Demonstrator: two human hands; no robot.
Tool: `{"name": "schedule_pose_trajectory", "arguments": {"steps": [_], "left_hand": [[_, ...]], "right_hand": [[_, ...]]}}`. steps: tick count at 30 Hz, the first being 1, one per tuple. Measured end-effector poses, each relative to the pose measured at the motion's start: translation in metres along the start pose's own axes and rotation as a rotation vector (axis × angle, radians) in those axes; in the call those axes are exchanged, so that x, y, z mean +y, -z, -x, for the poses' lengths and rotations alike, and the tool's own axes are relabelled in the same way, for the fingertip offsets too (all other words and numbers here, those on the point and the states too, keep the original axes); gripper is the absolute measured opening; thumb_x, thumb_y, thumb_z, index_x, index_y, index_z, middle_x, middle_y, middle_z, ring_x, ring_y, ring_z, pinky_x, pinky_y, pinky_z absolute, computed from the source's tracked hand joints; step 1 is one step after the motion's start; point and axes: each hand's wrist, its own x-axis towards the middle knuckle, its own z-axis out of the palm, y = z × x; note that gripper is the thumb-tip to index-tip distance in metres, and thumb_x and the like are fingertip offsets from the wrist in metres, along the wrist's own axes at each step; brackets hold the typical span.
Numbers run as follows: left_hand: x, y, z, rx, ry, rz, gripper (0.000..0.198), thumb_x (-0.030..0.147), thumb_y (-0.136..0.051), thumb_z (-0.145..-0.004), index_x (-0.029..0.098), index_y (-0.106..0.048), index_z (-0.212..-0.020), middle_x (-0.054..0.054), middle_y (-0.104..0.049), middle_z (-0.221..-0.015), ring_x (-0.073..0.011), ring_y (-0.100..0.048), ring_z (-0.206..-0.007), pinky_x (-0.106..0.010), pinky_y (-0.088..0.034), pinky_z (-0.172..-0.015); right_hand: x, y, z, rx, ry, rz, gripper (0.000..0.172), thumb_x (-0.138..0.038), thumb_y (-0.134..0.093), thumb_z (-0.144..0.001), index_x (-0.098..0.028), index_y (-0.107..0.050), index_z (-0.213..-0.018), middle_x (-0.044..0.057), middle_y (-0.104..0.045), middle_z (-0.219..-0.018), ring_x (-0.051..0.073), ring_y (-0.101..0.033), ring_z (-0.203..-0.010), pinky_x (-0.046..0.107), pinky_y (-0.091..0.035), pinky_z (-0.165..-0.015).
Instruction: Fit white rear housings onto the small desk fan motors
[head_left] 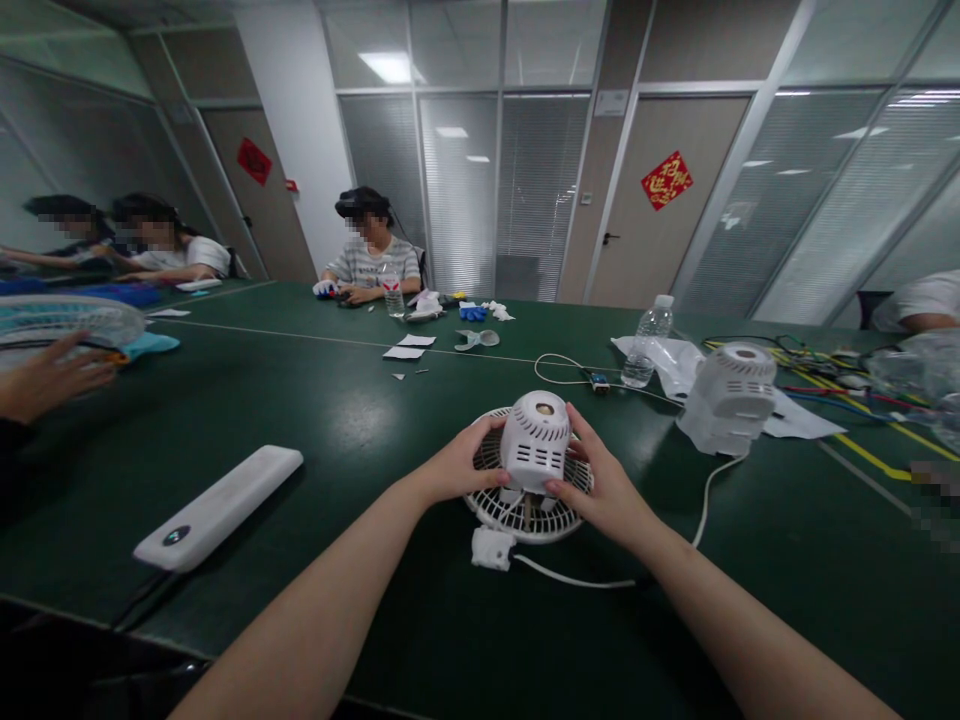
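Fan motor housing point(535, 445) is over the round grille point(551, 523) on the desk point(322, 380). Left hand point(466, 465) and right hand point(604, 485): fingers grasping its two sides. Looks partway: small white block point(492, 548) uncovered beside grille, fan blade point(477, 340) off, well apart. Can't tell if housing is fastened.

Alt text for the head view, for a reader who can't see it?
The person's left hand and right hand grip a white vented plastic motor housing over a round white fan grille on a dark green table. A similar white housing stands to the right, a long white device lies to the left, and other people sit around the table.
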Motion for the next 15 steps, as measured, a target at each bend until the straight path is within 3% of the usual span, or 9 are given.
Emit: {"name": "schedule_pose_trajectory", "arguments": {"steps": [9,15], "left_hand": [[0.0003,0.0001,0.0000,0.027,0.024,-0.043,0.077,0.037,-0.075,-0.066,0.026,-0.038,-0.133,-0.011,-0.046,-0.138,-0.0317,-0.046,-0.125,-0.055,-0.038,-0.103],[0.0031,-0.0029,-0.0016,0.027,-0.020,-0.038,0.089,0.036,-0.074,-0.069,0.027,-0.026,-0.143,-0.011,-0.039,-0.145,-0.0315,-0.040,-0.131,-0.054,-0.032,-0.108]], "right_hand": [[-0.0003,0.0011,0.0005,0.000,-0.015,-0.047,0.090,-0.036,-0.068,-0.080,-0.037,-0.009,-0.148,0.009,-0.034,-0.147,0.032,-0.047,-0.126,0.058,-0.043,-0.100],[0.0006,0.0009,0.0000,-0.006,-0.012,-0.056,0.089,-0.039,-0.066,-0.081,-0.037,-0.008,-0.148,0.009,-0.030,-0.150,0.032,-0.045,-0.127,0.057,-0.042,-0.102]]}}
